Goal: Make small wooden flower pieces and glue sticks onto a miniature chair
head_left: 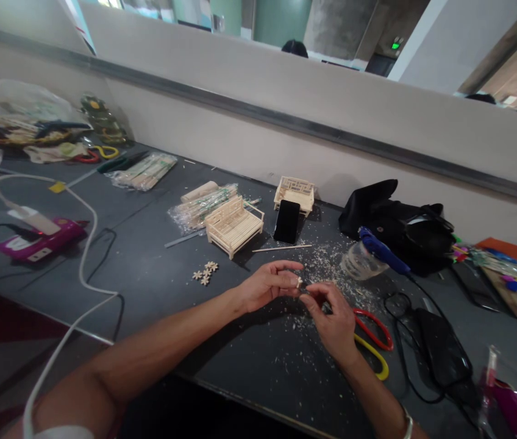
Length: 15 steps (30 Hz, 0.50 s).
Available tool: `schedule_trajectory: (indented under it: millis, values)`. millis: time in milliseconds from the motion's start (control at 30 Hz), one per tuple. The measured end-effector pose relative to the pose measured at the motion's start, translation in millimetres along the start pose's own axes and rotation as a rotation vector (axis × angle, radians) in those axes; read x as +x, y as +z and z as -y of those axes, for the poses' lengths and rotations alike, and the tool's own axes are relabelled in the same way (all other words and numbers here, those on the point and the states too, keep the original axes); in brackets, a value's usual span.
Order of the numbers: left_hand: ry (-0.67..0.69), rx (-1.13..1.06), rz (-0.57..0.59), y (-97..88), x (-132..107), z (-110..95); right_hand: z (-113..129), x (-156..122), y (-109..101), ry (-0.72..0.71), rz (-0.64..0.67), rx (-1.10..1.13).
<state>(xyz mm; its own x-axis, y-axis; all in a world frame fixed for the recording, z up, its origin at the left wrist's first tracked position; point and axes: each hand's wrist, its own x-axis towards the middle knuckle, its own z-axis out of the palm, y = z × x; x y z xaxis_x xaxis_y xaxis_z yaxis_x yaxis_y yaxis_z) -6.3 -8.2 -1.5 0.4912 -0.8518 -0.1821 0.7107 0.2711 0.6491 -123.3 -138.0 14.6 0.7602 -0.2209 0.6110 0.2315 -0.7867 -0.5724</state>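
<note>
Above the front middle of the dark table, my left hand point(273, 285) pinches a small pale wooden piece point(299, 282), perhaps flower-shaped, between thumb and fingers. Close against it is my right hand point(331, 314), its thumb and forefinger closed; what they grip is too small to make out. Several small wooden flower pieces point(205, 274) lie in a cluster left of my hands. Beyond them stands a miniature bench made of thin sticks point(235, 225), with a second miniature bench point(294, 194) farther back. Scissors with red and yellow handles point(380, 341) lie partly hidden beneath my right forearm.
A phone point(286, 221) leans against the rear bench. Wood crumbs surround a loose stick point(282, 248). At right are a blue glue gun point(384, 250) on a clear cup point(361, 263), a black bag point(400, 222) and cables. Bagged sticks point(144, 171) and a purple power strip point(41, 239) sit left.
</note>
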Motion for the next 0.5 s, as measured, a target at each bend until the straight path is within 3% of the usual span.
schedule_trajectory:
  millis: [100, 267, 500]
  values:
    - [-0.010, -0.010, -0.007, 0.6, 0.2, -0.1, 0.0, 0.1, 0.0, 0.018, 0.021, -0.006]
    - [0.041, 0.009, -0.060, 0.8, 1.6, -2.5, -1.7, 1.5, -0.7, -0.003, -0.055, -0.031]
    - [0.122, 0.005, -0.113, 4.7, -0.4, -6.8, -1.2, -3.8, 4.5, -0.086, 0.002, -0.076]
